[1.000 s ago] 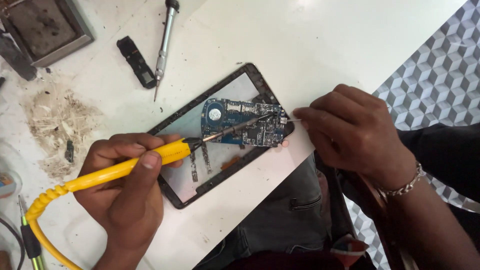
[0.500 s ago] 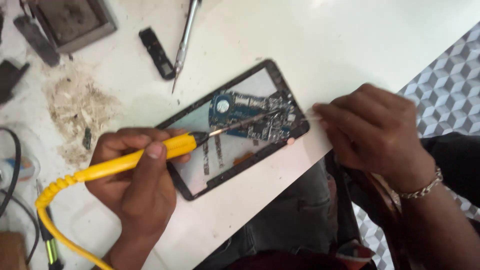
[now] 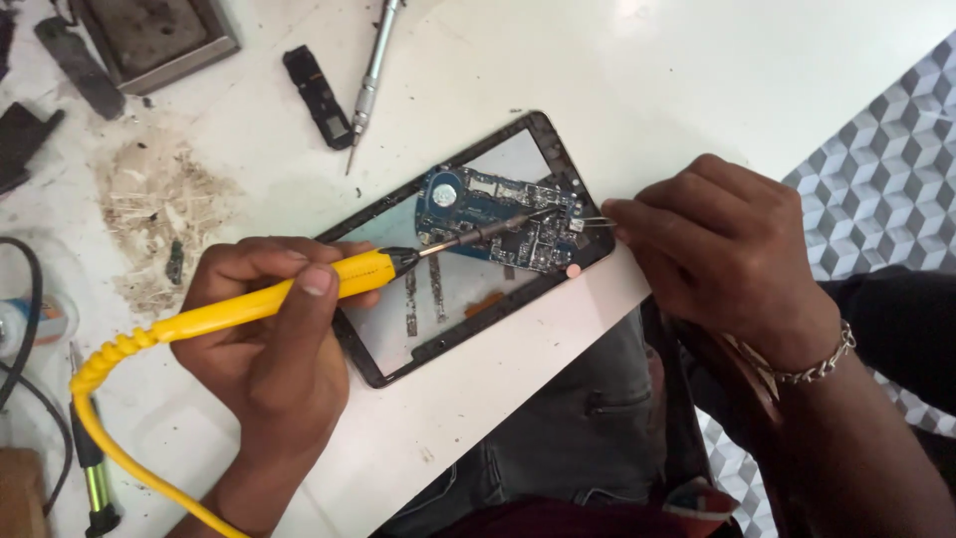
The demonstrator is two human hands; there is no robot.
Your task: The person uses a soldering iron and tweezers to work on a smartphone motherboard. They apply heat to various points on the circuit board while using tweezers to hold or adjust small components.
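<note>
Soldering looks like the step in hand: the left hand (image 3: 264, 344) grips a yellow soldering iron (image 3: 269, 297), its tip on the blue circuit board (image 3: 498, 214) inside the opened phone frame (image 3: 468, 249), lying between both hands. The right hand (image 3: 717, 249) pinches fine tweezers (image 3: 595, 221) at the board's near corner (their tips barely show). Next calls for steadiness, I judge; the table edge (image 3: 558, 349) runs just below the frame, with open room beyond the right hand.

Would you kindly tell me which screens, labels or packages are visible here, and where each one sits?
Opened tablet: mid-table, black rectangular frame, pale translucent panel, blue circuit board inside; left hand holds a yellow soldering iron over it.
No packages or labels that I can make out.
</note>
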